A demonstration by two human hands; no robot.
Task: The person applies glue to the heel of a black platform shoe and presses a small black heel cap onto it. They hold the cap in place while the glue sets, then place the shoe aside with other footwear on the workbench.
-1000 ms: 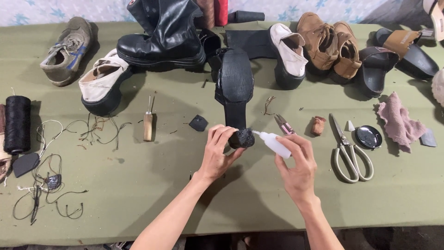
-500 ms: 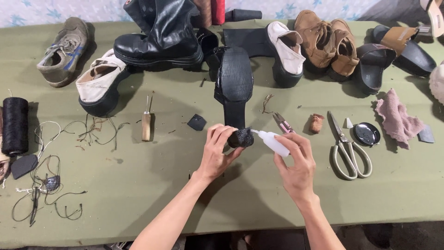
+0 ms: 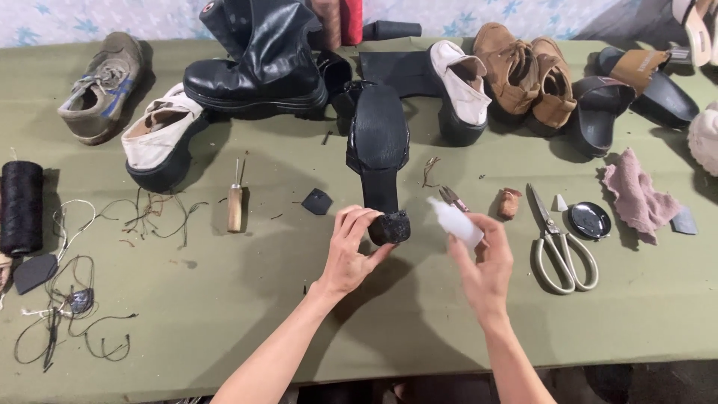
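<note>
A black high-heeled shoe (image 3: 378, 142) lies sole-up in the middle of the green table, heel pointing toward me. My left hand (image 3: 350, 251) grips the block heel tip (image 3: 390, 227) with thumb and fingers. My right hand (image 3: 485, 263) holds a small white squeeze bottle (image 3: 456, 222) just right of the heel, nozzle aimed toward it, a short gap between them.
Scissors (image 3: 553, 243), a round black lid (image 3: 589, 219), a pink rag (image 3: 636, 196) and small pliers (image 3: 451, 197) lie to the right. A wooden-handled awl (image 3: 235, 203), a black heel piece (image 3: 318, 201), thread scraps and a black spool (image 3: 21, 207) lie to the left. Boots, sneakers and sandals line the far edge.
The right hand has drawn the white bottle slightly back from the heel tip. The left hand keeps its hold on the heel.
</note>
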